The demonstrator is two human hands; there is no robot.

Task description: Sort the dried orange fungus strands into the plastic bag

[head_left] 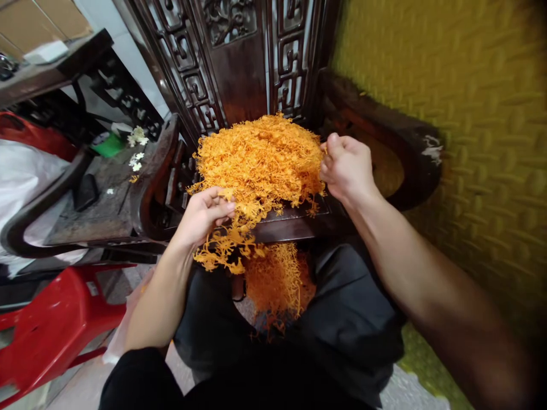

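Observation:
A heaped pile of tangled orange plastic-looking sprigs (260, 156) rests on the seat of a dark carved wooden chair (294, 229). My left hand (204, 216) is at the pile's front left corner, thumb and fingers pinched on an orange sprig. Below it a loose clump of orange sprigs (226, 250) hangs over the seat's front edge. At the pile's right side is my right hand (347, 168), its fingers curled closed; a bit of orange shows at the fingertips, too small to name. More orange strands (273, 279) lie lower down between my legs.
A second dark wooden chair (85, 222) stands at left, bearing a green tape roll (107, 143), a black item and small pale pieces. A red plastic stool (64, 324) is at lower left. The chair's curved armrest (421, 154) and a yellow textured sheet (482, 188) are at right.

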